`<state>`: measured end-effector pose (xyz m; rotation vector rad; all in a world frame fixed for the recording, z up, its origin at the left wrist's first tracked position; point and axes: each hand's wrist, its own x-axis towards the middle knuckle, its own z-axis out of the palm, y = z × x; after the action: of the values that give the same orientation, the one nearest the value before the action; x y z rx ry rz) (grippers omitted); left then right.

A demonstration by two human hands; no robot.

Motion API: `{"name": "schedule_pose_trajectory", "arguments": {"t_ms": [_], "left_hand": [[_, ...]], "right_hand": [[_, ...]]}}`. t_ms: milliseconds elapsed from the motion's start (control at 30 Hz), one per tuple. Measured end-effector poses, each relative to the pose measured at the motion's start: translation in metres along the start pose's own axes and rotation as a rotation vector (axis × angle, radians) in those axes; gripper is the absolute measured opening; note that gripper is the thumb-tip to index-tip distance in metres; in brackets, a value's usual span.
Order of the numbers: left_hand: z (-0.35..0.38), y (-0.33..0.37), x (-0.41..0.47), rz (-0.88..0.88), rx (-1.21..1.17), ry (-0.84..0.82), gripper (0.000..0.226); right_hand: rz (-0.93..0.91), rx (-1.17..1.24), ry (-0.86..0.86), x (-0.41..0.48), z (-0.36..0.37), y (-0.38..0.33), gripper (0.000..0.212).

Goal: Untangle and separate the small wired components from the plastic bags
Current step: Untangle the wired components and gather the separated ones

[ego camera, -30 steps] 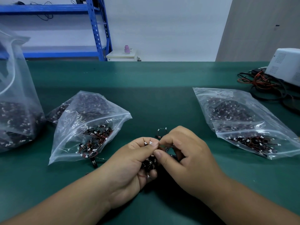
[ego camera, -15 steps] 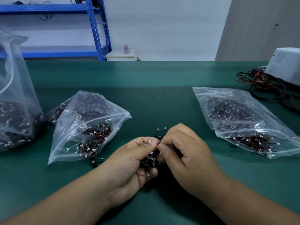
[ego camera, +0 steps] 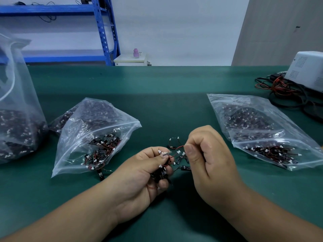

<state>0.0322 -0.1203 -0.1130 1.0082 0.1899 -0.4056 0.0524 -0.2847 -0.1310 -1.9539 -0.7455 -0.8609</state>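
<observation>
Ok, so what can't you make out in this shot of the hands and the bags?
Head view only.
The clump of wired components: mostly hidden inside the gripping left hand; count unclear.
The red wire: its end vanishes behind the thumb of the right hand.
The large bag: cut off by the left edge.
The white box: cut off by the right edge.
Parts in the right bag: too small, blurred by plastic.
</observation>
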Motion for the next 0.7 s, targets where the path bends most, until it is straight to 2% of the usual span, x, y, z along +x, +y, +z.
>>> {"name": "schedule_pose_trajectory", "arguments": {"t_ms": [133,333,467,567,633,700], "left_hand": [[0.0,0.0,-0.001,-0.002,-0.018,0.009,0.019],[0.0,0.001,-0.002,-0.006,-0.043,0.014,0.018],[0.0,0.001,-0.003,-0.007,-0.039,0.013,0.02],[0.0,0.001,-0.004,-0.007,-0.034,0.009,0.02],[0.001,0.001,-0.003,-0.007,-0.035,0.008,0.02],[0.0,0.001,-0.003,-0.007,-0.043,0.006,0.019]], "right_hand": [[0.015,-0.004,0.07,0.002,-0.002,0.002,0.018],[0.163,-0.056,0.158,0.008,-0.007,0.018,0.016],[0.322,-0.102,0.137,0.009,-0.008,0.029,0.018],[0.446,-0.105,0.052,0.006,-0.005,0.035,0.018],[0.435,-0.091,0.04,0.006,-0.005,0.032,0.014],[0.308,-0.054,0.021,0.007,-0.006,0.024,0.01]]}}
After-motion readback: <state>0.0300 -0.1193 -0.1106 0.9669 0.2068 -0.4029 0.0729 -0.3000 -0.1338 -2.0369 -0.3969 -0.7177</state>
